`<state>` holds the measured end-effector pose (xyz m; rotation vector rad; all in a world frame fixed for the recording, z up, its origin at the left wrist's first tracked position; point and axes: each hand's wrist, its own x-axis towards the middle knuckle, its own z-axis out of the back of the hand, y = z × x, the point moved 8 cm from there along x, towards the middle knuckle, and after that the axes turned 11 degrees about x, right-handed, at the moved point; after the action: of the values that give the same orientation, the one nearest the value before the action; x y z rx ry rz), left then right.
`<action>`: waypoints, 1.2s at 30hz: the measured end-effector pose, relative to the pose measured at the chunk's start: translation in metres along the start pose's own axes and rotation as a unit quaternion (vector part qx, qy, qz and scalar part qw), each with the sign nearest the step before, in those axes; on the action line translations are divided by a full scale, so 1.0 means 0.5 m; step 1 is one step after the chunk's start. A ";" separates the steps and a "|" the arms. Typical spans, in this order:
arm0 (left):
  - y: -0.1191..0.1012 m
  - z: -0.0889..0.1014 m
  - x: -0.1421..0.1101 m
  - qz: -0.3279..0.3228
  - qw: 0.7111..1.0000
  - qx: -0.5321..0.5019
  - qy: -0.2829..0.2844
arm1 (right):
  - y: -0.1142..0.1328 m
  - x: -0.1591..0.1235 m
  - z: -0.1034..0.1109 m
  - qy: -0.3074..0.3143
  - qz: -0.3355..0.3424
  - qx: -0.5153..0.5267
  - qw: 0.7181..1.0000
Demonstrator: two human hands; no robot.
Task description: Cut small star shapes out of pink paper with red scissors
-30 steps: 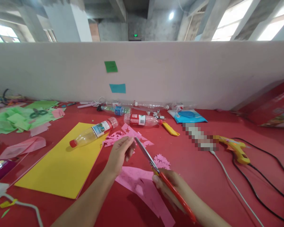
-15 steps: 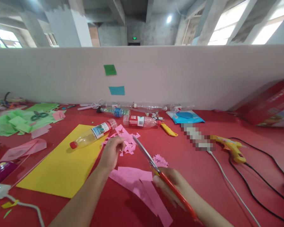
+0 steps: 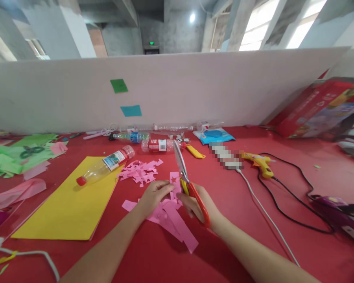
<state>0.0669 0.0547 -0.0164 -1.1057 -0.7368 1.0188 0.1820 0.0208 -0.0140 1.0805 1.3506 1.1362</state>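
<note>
My right hand [image 3: 198, 205] grips red-handled scissors [image 3: 186, 184], blades closed and pointing up and away from me. My left hand [image 3: 155, 194] pinches a small pink paper piece [image 3: 174, 181] with a star-shaped hole, held just left of the blades. Under both hands lie larger pink paper offcuts [image 3: 171, 221] on the red table [image 3: 242, 232]. A heap of small pink scraps [image 3: 140, 171] lies just beyond my left hand.
A yellow sheet [image 3: 67, 204] with a clear bottle [image 3: 103, 169] lies left. Further bottles [image 3: 157, 144], a yellow knife [image 3: 195, 151], a wipes pack [image 3: 214, 135], a yellow glue gun [image 3: 260, 162] with cables, a red box [image 3: 315, 110] and green paper [image 3: 8, 157] surround the spot.
My left hand dropped the scraps on the far pile and came back to pick up a small pink piece. The scissors swung upright and nearer to it. My view shifted right.
</note>
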 end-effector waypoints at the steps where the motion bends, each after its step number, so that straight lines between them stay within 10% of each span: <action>1: -0.010 0.016 -0.003 -0.010 0.999 0.024 -0.046 | 0.002 -0.002 0.004 -0.020 0.010 0.008 1.000; 5: -0.045 0.055 -0.026 -0.055 0.983 0.053 -0.168 | 0.006 -0.003 0.023 -0.084 0.040 0.031 0.995; 11: -0.035 0.006 -0.020 -0.046 0.997 0.047 -0.050 | 0.008 0.002 0.023 -0.068 0.061 0.061 0.994; 31: -0.024 0.011 -0.010 -0.023 0.998 -0.032 -0.039 | -0.001 -0.002 -0.009 0.048 0.034 0.080 0.995; 36: -0.047 0.034 -0.025 -0.063 0.988 0.057 -0.126 | 0.016 -0.011 0.003 -0.018 0.037 0.058 0.997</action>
<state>0.0537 0.0466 0.0113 -0.8290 -0.9269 1.0913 0.1842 0.0166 -0.0055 1.2394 1.3724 1.0981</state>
